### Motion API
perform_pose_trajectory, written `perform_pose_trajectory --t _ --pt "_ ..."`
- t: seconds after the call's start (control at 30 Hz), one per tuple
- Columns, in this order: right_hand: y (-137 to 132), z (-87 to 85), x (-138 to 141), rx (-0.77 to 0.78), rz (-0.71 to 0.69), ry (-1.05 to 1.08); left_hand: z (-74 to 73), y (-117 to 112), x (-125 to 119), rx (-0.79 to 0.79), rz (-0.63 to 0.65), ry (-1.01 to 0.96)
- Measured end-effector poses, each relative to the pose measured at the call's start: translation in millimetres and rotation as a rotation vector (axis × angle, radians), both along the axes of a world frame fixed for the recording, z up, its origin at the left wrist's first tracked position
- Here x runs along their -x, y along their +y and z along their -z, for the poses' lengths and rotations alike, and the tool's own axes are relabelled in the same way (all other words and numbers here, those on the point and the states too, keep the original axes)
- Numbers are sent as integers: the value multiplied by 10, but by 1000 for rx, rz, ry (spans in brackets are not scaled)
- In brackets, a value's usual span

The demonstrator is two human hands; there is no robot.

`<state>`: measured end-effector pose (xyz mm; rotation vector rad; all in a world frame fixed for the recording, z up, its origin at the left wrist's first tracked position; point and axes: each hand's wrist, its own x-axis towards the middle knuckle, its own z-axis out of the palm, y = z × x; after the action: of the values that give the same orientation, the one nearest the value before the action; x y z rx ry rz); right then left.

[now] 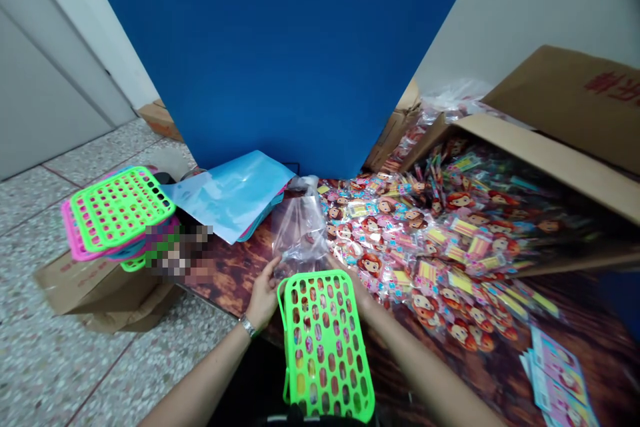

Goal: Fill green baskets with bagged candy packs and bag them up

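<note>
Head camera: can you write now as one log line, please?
left hand: by clear bag; right hand: by clear bag, partly hidden; green basket: between forearms; packets: spread on table

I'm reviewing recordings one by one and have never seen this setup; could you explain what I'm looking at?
There is no machine here: one picture, from a camera on a person's head, looking down at their own bare hands. The left hand, with a metal band on its wrist, has its fingers at a clear plastic bag. The right hand is partly hidden behind a green basket between the forearms, so its grip is unclear. On the brown mottled surface lie blue sheets, many cartoon-printed packets and, lower right, printed cards. An open carton of packets is at right; stacked baskets are at left.
</note>
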<state>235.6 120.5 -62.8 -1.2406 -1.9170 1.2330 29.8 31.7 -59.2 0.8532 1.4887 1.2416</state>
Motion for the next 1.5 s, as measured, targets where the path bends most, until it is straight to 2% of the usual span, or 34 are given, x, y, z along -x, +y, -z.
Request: perform_pose_trajectory --t 0.1,0.23,0.37,0.5,0.57,0.7,0.77,0.83,0.97,1.13,1.3,1.5 --pt "-71 -112 -48 90 -18 39 20 -64 71 -93 27 297" --pt "-156 -263 -118 -64 -98 -9 40 -209 69 -233 22 564" --pt "-191 -270 -203 -238 -212 -128 76 -365 1 -290 3 659" --pt "-201 -214 -251 -446 -109 -318 125 -411 -36 -286 -82 665" --pt "-204 -195 -249 -487 -77 -293 133 -396 -29 -270 -81 644" --pt "-199 -170 -210 -278 -15 -74 63 -334 33 -164 -70 606" --pt "-177 -179 -187 -160 41 26 -4 -295 83 -127 -20 573" --pt "-138 -224 -166 -94 40 57 -69 -254 140 -111 54 521" --pt "-55 -390 -141 -102 -32 -64 -164 -186 258 -119 146 420" --pt "7 -471 -145 -199 -13 -83 -279 -117 369 -115 197 531" --pt "66 -449 -150 3 -76 21 -334 -56 374 -92 192 541" --pt "108 -479 -136 68 -111 34 -384 -19 383 -85 239 556"
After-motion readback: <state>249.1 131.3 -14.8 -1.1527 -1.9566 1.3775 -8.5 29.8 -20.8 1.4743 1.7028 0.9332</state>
